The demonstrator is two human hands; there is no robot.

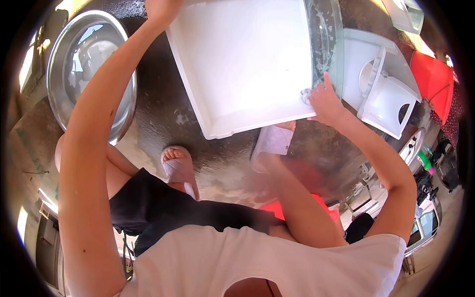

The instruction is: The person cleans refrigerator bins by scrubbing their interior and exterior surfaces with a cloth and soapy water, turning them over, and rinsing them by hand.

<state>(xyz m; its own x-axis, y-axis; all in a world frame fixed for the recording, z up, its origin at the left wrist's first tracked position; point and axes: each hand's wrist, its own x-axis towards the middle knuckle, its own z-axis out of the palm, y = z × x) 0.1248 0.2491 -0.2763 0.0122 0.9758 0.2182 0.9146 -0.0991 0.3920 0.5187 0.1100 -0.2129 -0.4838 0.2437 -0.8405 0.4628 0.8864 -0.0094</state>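
A wide, shallow white plastic drawer [242, 64] with a clear greenish front panel [327, 47] is tilted in front of my legs. Soapy streaks show on that panel. At the drawer's far left edge, my left hand [164, 9] grips the rim; the top of the view cuts off most of its fingers. My right hand [326, 103] is at the near right corner, its index finger stretched along the panel. Between its other fingers and the drawer is a small crumpled silvery scrubber [306, 95], partly hidden.
On the left stands a large metal basin [58, 64] with liquid in it. White plastic parts [388, 101] lie on the right, beside a red container [431, 81]. My sandalled feet rest on the wet floor [148, 116] near the drawer.
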